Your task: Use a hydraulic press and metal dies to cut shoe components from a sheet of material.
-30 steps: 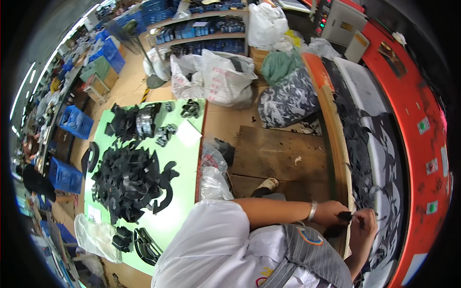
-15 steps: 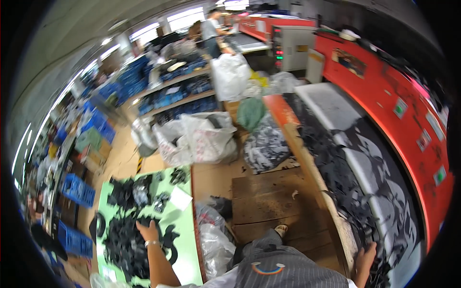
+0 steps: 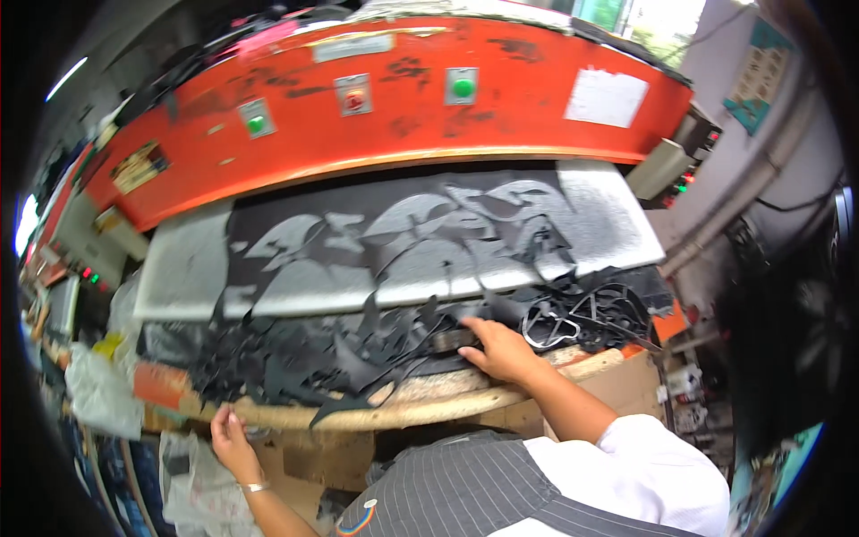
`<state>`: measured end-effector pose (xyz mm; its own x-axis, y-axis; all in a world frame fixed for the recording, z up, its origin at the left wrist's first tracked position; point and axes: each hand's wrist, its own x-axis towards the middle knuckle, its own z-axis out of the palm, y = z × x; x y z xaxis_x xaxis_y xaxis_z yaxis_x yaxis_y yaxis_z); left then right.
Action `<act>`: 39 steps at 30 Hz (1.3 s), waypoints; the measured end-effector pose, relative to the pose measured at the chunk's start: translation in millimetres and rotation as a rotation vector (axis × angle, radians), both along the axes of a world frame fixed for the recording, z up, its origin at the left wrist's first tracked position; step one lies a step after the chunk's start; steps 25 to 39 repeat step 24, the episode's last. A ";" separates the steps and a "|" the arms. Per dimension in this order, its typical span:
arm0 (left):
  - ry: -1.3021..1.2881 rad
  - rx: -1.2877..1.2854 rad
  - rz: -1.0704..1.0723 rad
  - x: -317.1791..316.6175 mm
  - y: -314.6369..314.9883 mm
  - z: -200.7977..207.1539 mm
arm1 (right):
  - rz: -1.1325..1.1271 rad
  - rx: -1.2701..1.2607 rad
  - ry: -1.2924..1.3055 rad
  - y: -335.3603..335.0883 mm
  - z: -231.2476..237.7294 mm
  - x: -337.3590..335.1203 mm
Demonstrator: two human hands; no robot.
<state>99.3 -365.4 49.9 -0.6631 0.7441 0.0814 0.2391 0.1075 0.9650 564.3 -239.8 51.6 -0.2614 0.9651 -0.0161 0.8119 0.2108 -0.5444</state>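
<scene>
On the right, my right hand (image 3: 506,352) reaches over the wooden front rail of a red press machine. Its thumb and fingers close round the right end of a dark, block-like piece (image 3: 451,341), whose exact kind I cannot make out. Loose black sheet scraps (image 3: 331,353) lie heaped around it, with thin looped strips (image 3: 595,318) to the right. My left hand (image 3: 233,440) is just below the rail's left part, fingers slightly apart, seemingly holding nothing. Behind the scraps, a black sheet with cut-out shapes (image 3: 349,237) lies on a pale bed (image 3: 183,268).
The red machine body (image 3: 295,161) spans the far side, with green and red buttons. Along the front runs the wooden rail (image 3: 420,412). White bags (image 3: 103,394) stand at the left. A grey control box (image 3: 659,170) and pipes are at the right.
My view has swung right, from the green table to face the red machine. My left hand has left the black pieces there. My right hand now reaches into the scraps.
</scene>
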 end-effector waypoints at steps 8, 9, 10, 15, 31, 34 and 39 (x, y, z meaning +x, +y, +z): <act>0.494 0.059 -0.619 76.9 194.1 15.2 | -0.535 0.111 -0.019 62.4 17.9 94.2; 0.476 0.048 -0.697 92.2 207.2 15.3 | -0.570 0.098 -0.118 71.7 12.0 116.5; 0.459 0.045 -0.772 106.6 221.6 15.5 | -0.601 0.093 -0.215 81.8 9.2 132.7; 0.736 0.141 -0.901 154.5 234.4 0.2 | -0.483 0.058 -0.342 110.6 5.8 139.3; 0.828 0.056 -0.924 159.7 224.2 -26.4 | -0.299 0.194 -0.493 143.1 4.0 177.9; 0.828 0.056 -0.924 159.7 224.2 -26.4 | -0.299 0.194 -0.493 143.1 4.0 177.9; 0.828 0.056 -0.924 159.7 224.2 -26.4 | -0.299 0.194 -0.493 143.1 4.0 177.9</act>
